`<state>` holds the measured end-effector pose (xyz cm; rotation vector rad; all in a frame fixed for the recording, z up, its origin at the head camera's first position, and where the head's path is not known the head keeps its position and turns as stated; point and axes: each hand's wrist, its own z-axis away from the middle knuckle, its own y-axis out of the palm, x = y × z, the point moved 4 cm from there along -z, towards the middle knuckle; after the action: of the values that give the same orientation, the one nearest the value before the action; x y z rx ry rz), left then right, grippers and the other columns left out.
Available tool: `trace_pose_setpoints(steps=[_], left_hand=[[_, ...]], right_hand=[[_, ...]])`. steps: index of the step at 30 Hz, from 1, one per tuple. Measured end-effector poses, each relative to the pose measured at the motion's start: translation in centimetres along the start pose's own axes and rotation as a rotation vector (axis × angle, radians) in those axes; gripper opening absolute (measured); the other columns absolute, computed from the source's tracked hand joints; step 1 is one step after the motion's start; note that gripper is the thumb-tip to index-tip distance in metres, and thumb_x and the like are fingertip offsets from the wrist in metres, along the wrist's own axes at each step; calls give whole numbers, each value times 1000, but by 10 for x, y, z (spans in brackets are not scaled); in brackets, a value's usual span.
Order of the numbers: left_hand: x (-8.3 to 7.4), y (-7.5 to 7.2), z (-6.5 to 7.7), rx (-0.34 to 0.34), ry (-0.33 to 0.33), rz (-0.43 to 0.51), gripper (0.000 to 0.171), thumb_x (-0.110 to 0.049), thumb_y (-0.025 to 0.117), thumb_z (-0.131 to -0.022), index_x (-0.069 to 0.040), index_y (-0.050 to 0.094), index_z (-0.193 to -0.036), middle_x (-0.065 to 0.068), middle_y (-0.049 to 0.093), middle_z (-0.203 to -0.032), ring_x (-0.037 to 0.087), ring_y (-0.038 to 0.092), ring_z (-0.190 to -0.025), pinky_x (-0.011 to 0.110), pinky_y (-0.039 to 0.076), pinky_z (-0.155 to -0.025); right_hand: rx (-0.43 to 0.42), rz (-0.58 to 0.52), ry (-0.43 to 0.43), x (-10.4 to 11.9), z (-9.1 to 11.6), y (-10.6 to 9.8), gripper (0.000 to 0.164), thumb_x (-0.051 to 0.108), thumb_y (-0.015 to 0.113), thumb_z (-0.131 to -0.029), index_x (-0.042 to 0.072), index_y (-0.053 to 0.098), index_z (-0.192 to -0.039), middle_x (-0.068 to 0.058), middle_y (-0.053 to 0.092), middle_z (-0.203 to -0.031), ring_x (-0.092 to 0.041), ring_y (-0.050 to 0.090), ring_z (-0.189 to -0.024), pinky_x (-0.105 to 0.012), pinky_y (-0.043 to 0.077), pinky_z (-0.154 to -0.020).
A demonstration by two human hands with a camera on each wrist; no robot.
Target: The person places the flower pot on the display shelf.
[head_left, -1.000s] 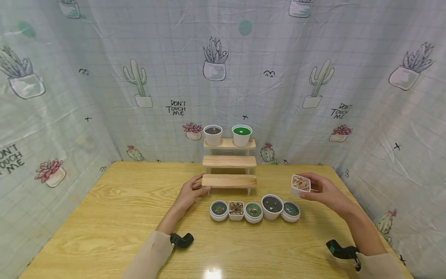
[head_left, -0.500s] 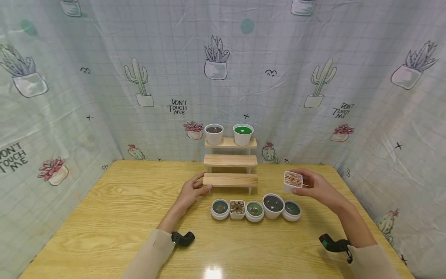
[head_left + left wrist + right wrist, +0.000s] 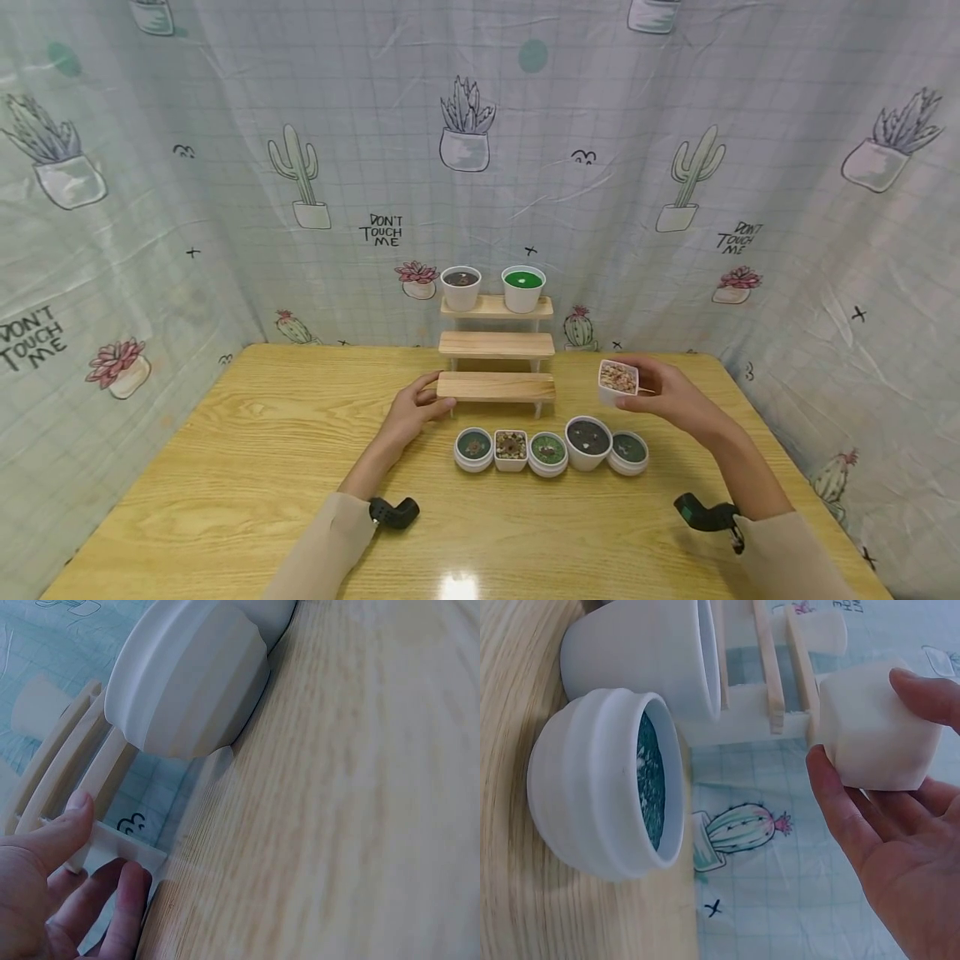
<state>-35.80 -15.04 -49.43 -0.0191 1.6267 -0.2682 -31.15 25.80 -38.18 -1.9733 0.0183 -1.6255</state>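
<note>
My right hand [image 3: 663, 393] holds a small white square pot [image 3: 617, 387] filled with tan pebbles, raised over the table right of the stepped wooden stand [image 3: 497, 387]. In the right wrist view the thumb lies on one side of the white pot [image 3: 877, 727] and the fingers are curled round the other. At the stand's lower left end, my left hand [image 3: 411, 410] grips the bottom step. The left wrist view has the thumb [image 3: 71, 825] against the step's end and the fingers around the white side panel [image 3: 127, 851].
Two round white pots, one dark-filled [image 3: 461, 292] and one green-filled [image 3: 522, 293], stand on the top step. In front of the stand runs a row of several white pots, including a square pebble pot [image 3: 511, 452] and a taller dark-filled pot [image 3: 587, 446]. A printed curtain [image 3: 360, 167] hangs behind.
My right hand has carried the square pot leftward and slightly farther back, closer to the stand. The left hand stays at the bottom step.
</note>
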Motion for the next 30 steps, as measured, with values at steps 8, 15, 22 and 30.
trace_pose_setpoints(steps=[8, 15, 22, 30], left_hand=[[2, 0, -1, 0, -3, -5, 78, -27, 76, -96, -12, 37, -161, 23, 66, -138, 29, 73, -113, 41, 57, -96], [2, -1, -1, -6, -3, -15, 77, -27, 76, -96, -13, 37, -161, 21, 67, -137, 27, 73, -113, 39, 56, -97], [2, -1, -1, -6, 2, -14, 77, -27, 77, -95, -13, 38, -161, 20, 67, -138, 25, 72, -114, 38, 55, -99], [3, 0, -2, -2, 5, -8, 76, -25, 77, -95, -12, 39, -160, 20, 68, -137, 23, 73, -112, 37, 56, -96]], right_hand=[[10, 11, -1, 1, -9, 7, 68, 12, 75, -95, -1, 42, -154, -23, 57, -132, -11, 65, -106, -29, 59, -86], [26, 17, -20, 4, -17, 14, 67, 11, 76, -95, -2, 44, -151, -25, 57, -132, -15, 64, -108, -27, 58, -87], [30, 45, 9, 9, -26, 19, 68, 17, 76, -95, 0, 44, -152, -24, 59, -131, -23, 63, -112, -28, 58, -88], [35, 60, 11, 17, -40, 24, 69, 20, 77, -95, 2, 44, -153, -22, 60, -132, -23, 62, -114, -27, 56, -88]])
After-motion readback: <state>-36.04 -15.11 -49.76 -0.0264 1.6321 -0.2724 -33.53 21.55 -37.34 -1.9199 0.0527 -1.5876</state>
